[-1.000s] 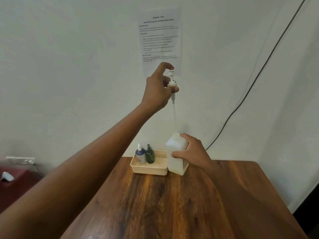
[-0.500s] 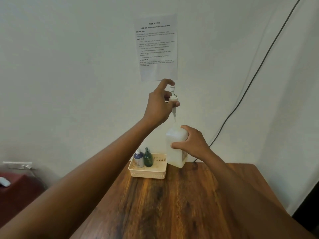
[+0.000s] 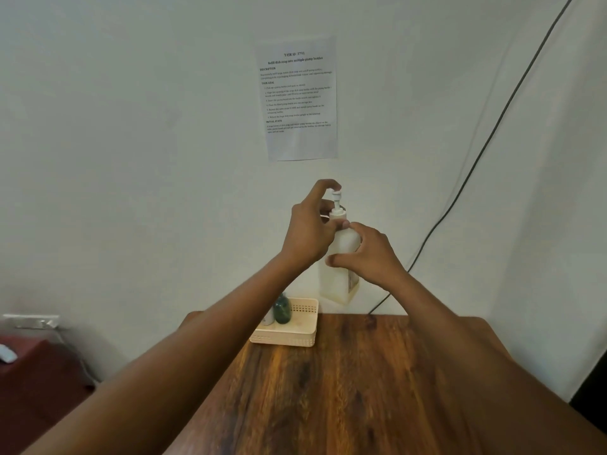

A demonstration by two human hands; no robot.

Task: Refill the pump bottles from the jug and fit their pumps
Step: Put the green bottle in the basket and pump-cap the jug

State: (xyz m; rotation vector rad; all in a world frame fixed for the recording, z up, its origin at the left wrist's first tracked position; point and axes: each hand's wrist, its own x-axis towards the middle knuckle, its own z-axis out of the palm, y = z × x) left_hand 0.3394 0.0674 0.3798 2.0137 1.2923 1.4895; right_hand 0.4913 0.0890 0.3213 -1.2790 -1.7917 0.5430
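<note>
- Where a second ago the pump (image 3: pixel 337 205) hung high above the open neck with its dip tube dangling free, it now sits down in the mouth of the white bottle (image 3: pixel 341 267); collar looks seated on the neck, tube out of sight, presumably inside.
- Left hand (image 3: pixel 312 231): fingers curled around the pump collar, index finger arched over the nozzle head. Grip is closed on the pump, same hold as before, only lower.
- Right hand (image 3: pixel 368 254): wrapped around the bottle's shoulder, thumb across the near face. It has kept this hold throughout.
- Bottle appears raised off the wooden table (image 3: pixel 361 389), its base showing against the wall above the far edge; earlier it stood on the top beside the basket. Camera tilt also changed, so I hold the lift as likely, not certain.
- Cream basket (image 3: pixel 295 333) at the table's far edge, just left of and below the bottle. Green bottle (image 3: pixel 283 311) stands in it, a second bottle (image 3: pixel 268 318) beside it, mostly hidden by the left forearm. Both seemingly fitted with pumps already.
- Reading: insertion done, tightening not. Collar probably still needs twisting down; cannot tell whether threads have caught.
- Printed sheet (image 3: pixel 297 100) on the wall, black cable (image 3: pixel 476 165) running down to the right.
</note>
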